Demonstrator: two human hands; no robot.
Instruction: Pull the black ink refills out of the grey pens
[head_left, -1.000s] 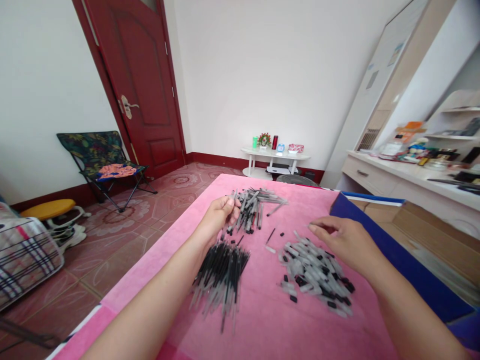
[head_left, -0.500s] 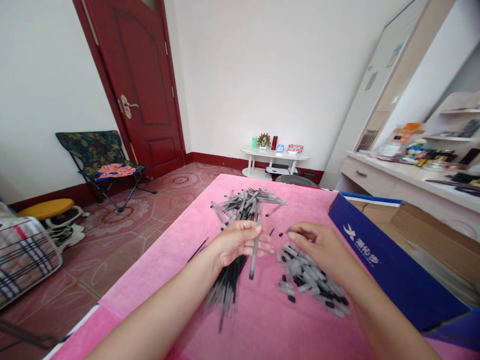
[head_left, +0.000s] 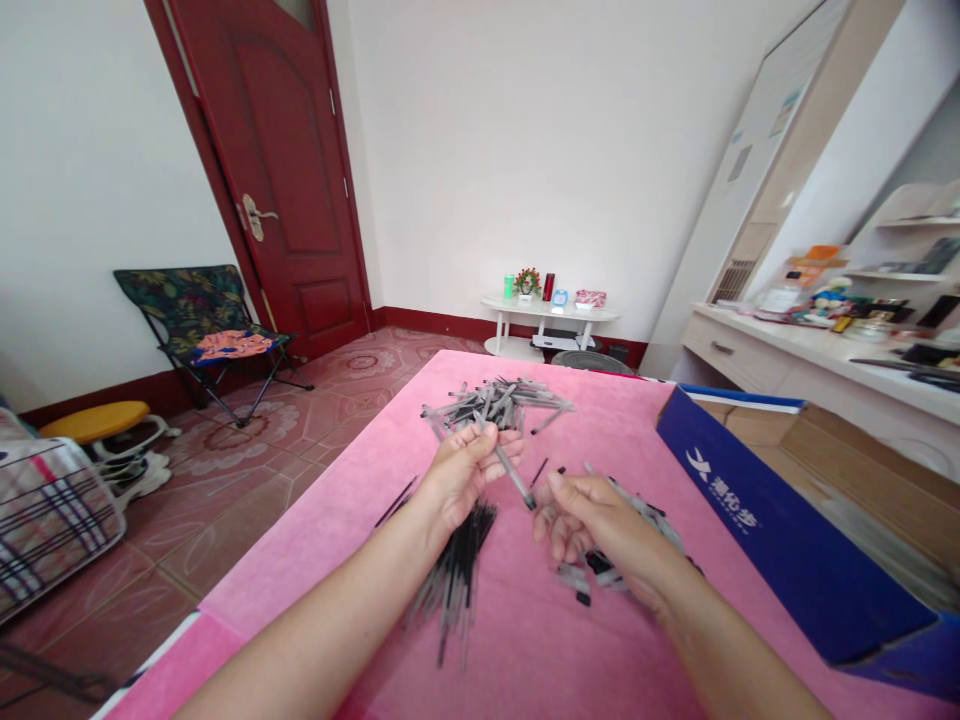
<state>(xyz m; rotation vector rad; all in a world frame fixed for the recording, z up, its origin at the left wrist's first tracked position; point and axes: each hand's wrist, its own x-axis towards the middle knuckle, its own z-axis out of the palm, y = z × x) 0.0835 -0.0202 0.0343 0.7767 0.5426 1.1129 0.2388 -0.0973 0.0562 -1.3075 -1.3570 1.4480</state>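
My left hand [head_left: 469, 465] grips a clear pen barrel [head_left: 512, 470] between thumb and fingers, its dark end slanting down to the right. Close to that end is my right hand [head_left: 589, 515], fingers curled and thumb pressed in; whatever it may hold is too small to make out. Below my left wrist lies a bundle of thin black pen refills [head_left: 457, 580]. Beyond that hand is a heap of clear pen barrels [head_left: 517, 395]. Partly hidden under my right hand are clear and black pen caps [head_left: 574, 578].
A pink cloth [head_left: 360, 600] covers the table. On the right stands an open blue box [head_left: 772, 540], with a cluttered white dresser [head_left: 720, 345] behind it. A folding chair [head_left: 202, 320] and a yellow stool [head_left: 94, 420] are at the left.
My right hand has moved left and down from above the caps to the barrel's end. My left hand has tilted the barrel so its dark end swings right and up.
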